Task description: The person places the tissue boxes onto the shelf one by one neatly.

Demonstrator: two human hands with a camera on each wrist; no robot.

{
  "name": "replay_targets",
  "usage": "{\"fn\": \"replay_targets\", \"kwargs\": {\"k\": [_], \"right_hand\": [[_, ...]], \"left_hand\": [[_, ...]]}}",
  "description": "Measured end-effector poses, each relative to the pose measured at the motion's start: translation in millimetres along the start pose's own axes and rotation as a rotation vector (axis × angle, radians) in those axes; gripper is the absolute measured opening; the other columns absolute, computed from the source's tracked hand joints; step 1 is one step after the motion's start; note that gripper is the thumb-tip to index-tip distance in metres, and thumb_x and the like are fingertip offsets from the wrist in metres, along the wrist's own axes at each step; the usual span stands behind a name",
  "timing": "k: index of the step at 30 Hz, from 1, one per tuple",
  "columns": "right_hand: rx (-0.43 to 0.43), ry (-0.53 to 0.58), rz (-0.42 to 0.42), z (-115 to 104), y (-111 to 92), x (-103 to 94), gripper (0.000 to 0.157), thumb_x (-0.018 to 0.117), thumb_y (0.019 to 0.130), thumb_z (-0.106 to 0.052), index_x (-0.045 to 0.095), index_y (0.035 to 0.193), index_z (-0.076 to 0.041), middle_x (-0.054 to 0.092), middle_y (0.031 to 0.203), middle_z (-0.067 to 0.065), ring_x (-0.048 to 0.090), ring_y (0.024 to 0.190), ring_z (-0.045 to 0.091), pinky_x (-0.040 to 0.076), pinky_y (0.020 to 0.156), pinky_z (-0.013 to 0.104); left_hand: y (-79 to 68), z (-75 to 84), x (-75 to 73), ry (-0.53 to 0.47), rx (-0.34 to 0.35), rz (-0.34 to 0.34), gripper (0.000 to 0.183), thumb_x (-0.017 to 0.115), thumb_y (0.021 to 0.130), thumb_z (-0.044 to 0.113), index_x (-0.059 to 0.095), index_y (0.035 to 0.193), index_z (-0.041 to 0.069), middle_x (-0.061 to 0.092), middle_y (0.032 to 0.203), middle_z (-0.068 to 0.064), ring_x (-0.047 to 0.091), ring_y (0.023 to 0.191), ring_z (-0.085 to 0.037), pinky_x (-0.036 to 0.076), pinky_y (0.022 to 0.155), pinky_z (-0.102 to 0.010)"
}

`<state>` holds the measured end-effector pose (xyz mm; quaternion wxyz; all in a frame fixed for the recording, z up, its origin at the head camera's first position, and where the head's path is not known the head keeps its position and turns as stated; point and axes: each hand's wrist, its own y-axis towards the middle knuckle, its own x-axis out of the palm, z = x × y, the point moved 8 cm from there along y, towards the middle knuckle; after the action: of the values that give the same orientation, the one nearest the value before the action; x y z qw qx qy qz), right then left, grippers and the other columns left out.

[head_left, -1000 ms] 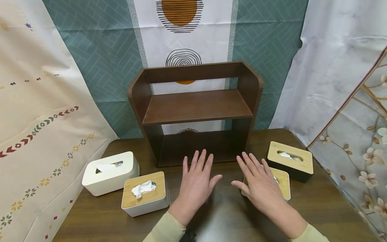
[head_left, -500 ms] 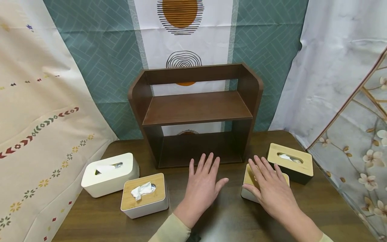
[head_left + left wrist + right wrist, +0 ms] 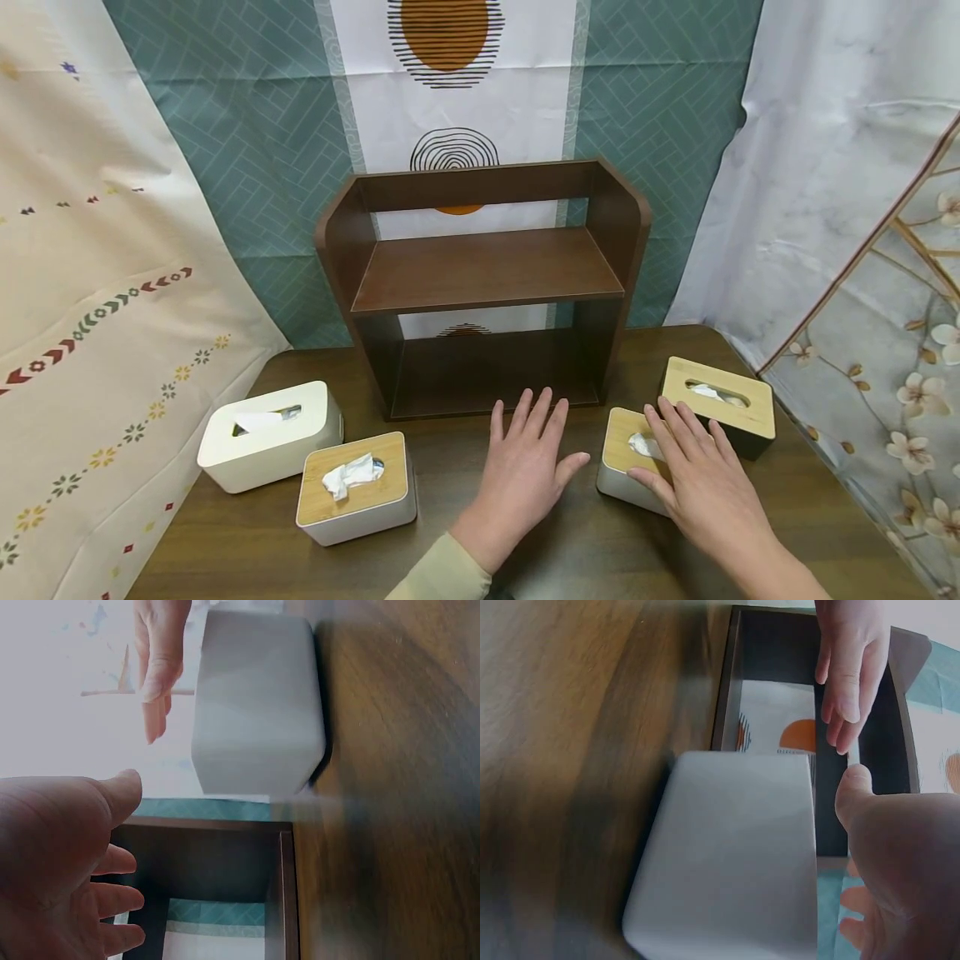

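Note:
My right hand (image 3: pixel 701 483), fingers straight, hovers over a tissue box (image 3: pixel 618 450) with a grey body and a bamboo lid, hiding much of its right side. In the right wrist view that grey box (image 3: pixel 731 855) stands beside the hand, outside the fingers. My left hand (image 3: pixel 525 467) hangs flat over the table in front of the shelf, palm down, holding nothing. A second bamboo-lidded grey tissue box (image 3: pixel 360 487) sits to its left, with white tissue poking out. Beyond that is a white tissue box (image 3: pixel 270 433). A black tissue box with a bamboo lid (image 3: pixel 720 400) stands at the far right.
A dark brown two-tier shelf (image 3: pixel 487 267) stands at the back of the wooden table (image 3: pixel 450 575). Patterned cloths hang behind it and on both sides, with the floral one (image 3: pixel 900 400) along the table's right edge.
Both hands have drifted right and slightly nearer the body, fingers still straight. The right hand now uncovers the left part and tissue of the grey box beneath it. The boxes stay put.

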<state>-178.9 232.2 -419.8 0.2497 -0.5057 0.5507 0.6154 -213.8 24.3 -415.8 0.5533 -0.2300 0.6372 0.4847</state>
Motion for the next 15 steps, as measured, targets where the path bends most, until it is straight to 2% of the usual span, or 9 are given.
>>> {"fn": "replay_targets", "kwargs": {"k": [5, 15], "right_hand": [[0.015, -0.014, -0.001, 11, -8, -2.1, 0.090, 0.070, 0.104, -0.057, 0.038, 0.172, -0.008, 0.040, 0.174, 0.019, 0.036, 0.159, 0.043, 0.004, 0.136, 0.051], [0.050, -0.027, -0.011, 28, -26, -3.4, 0.088, 0.072, 0.103, -0.057, 0.043, 0.169, -0.006, 0.040, 0.173, 0.022, 0.034, 0.161, 0.042, -0.003, 0.136, 0.049]], "left_hand": [[2.7, 7.7, 4.8, -0.003, 0.009, -0.018, 0.075, 0.056, 0.109, 0.066, 0.051, 0.166, 0.018, 0.045, 0.173, -0.008, 0.038, 0.162, -0.034, 0.029, 0.127, -0.068], [7.3, 22.5, 13.6, -0.012, 0.016, -0.071, 0.074, 0.054, 0.110, 0.067, 0.051, 0.167, 0.020, 0.045, 0.173, -0.005, 0.037, 0.163, -0.032, 0.028, 0.128, -0.067]]}}
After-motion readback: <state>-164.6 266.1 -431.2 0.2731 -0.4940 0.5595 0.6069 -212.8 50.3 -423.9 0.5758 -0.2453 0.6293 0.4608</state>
